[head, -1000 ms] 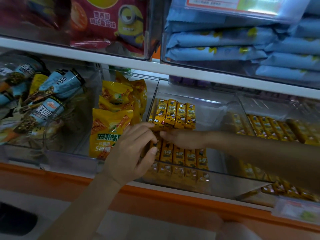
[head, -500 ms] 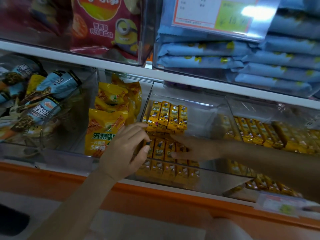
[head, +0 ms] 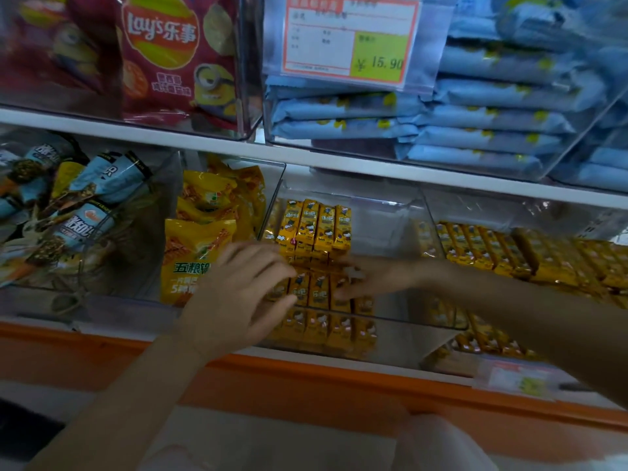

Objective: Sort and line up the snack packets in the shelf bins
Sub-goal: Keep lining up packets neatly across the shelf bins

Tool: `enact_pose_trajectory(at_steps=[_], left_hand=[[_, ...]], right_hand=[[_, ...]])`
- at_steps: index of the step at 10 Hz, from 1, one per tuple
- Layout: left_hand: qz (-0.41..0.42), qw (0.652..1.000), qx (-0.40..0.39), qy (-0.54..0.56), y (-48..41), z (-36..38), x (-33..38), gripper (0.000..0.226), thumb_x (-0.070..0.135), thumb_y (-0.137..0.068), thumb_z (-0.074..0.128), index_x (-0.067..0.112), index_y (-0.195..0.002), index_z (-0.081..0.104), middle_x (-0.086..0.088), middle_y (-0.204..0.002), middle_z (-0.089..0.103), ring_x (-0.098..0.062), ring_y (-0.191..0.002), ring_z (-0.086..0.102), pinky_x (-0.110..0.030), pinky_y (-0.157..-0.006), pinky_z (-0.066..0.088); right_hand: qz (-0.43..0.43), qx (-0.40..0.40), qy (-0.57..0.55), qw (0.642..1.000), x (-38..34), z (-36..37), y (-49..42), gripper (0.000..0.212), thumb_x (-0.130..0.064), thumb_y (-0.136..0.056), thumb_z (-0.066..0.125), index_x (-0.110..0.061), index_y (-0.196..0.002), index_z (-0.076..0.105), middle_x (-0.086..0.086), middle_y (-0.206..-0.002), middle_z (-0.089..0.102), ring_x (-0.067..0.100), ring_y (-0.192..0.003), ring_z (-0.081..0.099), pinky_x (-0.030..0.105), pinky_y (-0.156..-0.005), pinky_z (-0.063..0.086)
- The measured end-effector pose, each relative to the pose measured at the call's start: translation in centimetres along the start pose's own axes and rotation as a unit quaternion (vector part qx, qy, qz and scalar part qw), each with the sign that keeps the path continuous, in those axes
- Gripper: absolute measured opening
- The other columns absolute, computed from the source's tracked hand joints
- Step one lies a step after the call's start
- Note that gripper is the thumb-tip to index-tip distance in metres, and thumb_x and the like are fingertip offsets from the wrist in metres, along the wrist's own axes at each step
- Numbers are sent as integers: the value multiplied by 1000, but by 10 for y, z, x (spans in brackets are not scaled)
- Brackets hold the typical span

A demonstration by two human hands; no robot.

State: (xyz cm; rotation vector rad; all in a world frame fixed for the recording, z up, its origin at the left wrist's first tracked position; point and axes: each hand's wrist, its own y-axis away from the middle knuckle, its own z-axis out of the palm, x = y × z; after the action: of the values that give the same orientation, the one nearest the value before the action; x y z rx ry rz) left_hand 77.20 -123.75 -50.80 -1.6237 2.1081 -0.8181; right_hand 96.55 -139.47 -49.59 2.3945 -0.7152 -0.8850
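Small yellow snack packets (head: 314,229) lie in rows inside a clear middle bin (head: 390,321) on the lower shelf. My left hand (head: 238,294) hovers at the bin's left side, fingers loosely bent, its fingertips by the left end of the middle row (head: 311,288). My right hand (head: 370,280) reaches in from the right and lies flat against the right end of that same row, fingers straight. The front row (head: 326,329) sits behind the bin's clear front wall. Parts of the middle row are hidden under both hands.
Yellow cracker bags (head: 193,253) fill the bin to the left, cone-shaped snacks (head: 78,212) the far-left one. More yellow packets (head: 503,253) lie in the right bin. Above are Lay's chip bags (head: 170,56), blue packs (head: 475,113) and a price tag (head: 350,39). An orange shelf edge (head: 306,379) runs below.
The view has tilted upward, showing more of the upper shelf. My right hand slid a little lower along the middle row; my left hand stays at the row's left end.
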Motion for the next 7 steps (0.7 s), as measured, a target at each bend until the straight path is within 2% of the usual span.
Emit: enact_pose_trajectory(at_steps=[1,2,3,4,5,6,7], left_hand=[[49,995,-87,-13,-1,0,19,42,45,-96,35,16,-107,64,1,-101,64,-17,-98,58,-29,-83,37],[56,988,-133,-46,1,4,24,47,49,-95,33,19,-117,61,4,-104,64,-14,-91,59,-27,-73,39],[54,985,-160,-45,0,2,22,47,50,-92,38,21,-122,60,5,-109,62,-14,-92,59,-27,-71,44],[50,985,-164,-32,0,1,23,47,49,-92,38,21,-125,56,4,-112,61,-14,-94,59,-30,-72,47],[44,986,-160,-31,1,2,24,47,49,-92,39,20,-123,58,4,-112,62,-15,-94,60,-31,-72,47],[41,987,-152,-28,2,4,23,46,48,-91,41,19,-122,60,3,-113,62,-15,-95,59,-31,-73,45],[37,988,-151,-17,2,3,24,46,48,-92,40,19,-122,60,3,-113,61,-15,-95,58,-32,-74,45]], right_hand=[[48,19,1,999,9,7,-2,60,-47,-93,50,-21,-143,34,1,-147,40,20,-131,41,35,-109,34],[45,11,-6,999,7,13,0,53,-42,-91,56,-19,-137,44,2,-140,48,22,-126,47,34,-104,39],[8,-65,-47,997,-1,15,5,61,-48,-92,50,-28,-145,27,-17,-137,38,3,-123,37,23,-105,32],[-7,-53,-8,999,-8,5,17,60,-46,-94,45,-27,-147,23,-13,-141,36,4,-124,37,19,-101,31],[0,43,82,996,-18,-2,15,63,-50,-94,41,-20,-147,25,0,-150,34,18,-134,36,24,-103,30],[12,89,112,990,-23,9,-4,59,-57,-92,40,-15,-133,44,7,-132,53,22,-114,53,34,-95,44],[-9,105,81,991,-24,24,-22,56,-49,-93,45,-11,-135,41,9,-131,53,23,-112,54,31,-87,46]])
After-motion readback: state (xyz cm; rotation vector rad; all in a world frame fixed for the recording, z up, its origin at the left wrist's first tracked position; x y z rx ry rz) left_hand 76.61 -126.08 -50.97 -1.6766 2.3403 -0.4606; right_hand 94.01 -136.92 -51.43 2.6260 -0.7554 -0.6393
